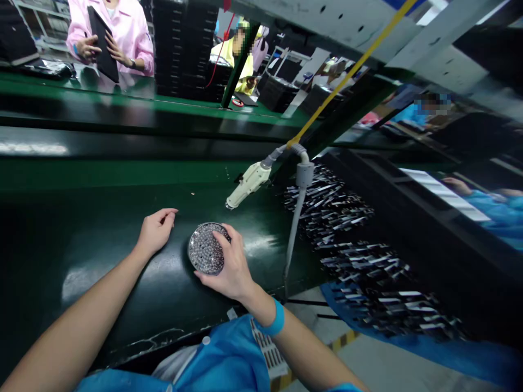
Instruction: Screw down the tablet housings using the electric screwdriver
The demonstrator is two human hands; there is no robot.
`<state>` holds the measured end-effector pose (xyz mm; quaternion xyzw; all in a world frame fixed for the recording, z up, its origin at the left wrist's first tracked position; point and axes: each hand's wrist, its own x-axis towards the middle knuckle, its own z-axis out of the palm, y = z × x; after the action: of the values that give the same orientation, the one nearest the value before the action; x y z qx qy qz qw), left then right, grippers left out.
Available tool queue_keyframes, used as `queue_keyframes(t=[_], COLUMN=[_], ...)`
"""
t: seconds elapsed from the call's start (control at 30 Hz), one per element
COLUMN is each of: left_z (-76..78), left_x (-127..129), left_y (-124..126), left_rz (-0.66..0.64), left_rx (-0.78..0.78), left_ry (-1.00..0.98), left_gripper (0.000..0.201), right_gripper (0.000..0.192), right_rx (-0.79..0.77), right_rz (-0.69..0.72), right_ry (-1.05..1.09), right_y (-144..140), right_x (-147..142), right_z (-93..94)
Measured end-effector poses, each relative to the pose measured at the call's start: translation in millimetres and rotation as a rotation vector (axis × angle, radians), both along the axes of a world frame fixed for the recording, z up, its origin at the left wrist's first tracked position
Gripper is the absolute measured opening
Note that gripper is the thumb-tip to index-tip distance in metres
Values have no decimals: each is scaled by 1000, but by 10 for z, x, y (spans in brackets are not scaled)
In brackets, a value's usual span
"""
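My right hand (235, 267) is wrapped round the rim of a round dish (190, 244) on the dark green bench, with one finger reaching over its top. Small silvery pieces (205, 247), which look like screws, fill the dish. To the left of it, my left hand (157, 228) rests on the bench with its fingers curled together; anything inside them is hidden. A cream electric screwdriver (250, 184) hangs tilted above the bench, just beyond the dish, and neither hand touches it.
A grey cable (295, 234) hangs down right of the screwdriver. Farther right are many thin black and silver strips (351, 245) in rows. Across the bench, a person in pink (122, 32) holds a dark flat panel (103, 46). Black stacks (183, 49) stand behind.
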<state>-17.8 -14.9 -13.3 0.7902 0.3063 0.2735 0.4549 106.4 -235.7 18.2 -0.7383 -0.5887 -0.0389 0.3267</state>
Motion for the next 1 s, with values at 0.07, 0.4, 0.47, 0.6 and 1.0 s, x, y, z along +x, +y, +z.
queue_keyframes(t=[0.07,0.4,0.47,0.6,1.0], left_z=[13,65,62,42,103], left_x=[7,8,8,9,-35], left_y=[0,-44,-40,-34,-44], left_rz=[1,-62,-66,-72,-385], left_rx=[6,53,58,60,184], left_ry=[6,50,46,48,37], left_gripper=[40,36,35,35,39], right_gripper=[100,96,94,90,98], right_rx=[26,79,91,104,-370], right_rz=[-2,55,59,84,412], right_ry=[0,-41,-48,-43,184], right_y=[4,59,67,90,15], right_x=[-53,-99,-98,-139,607], right_z=[41,141,158,168,-60])
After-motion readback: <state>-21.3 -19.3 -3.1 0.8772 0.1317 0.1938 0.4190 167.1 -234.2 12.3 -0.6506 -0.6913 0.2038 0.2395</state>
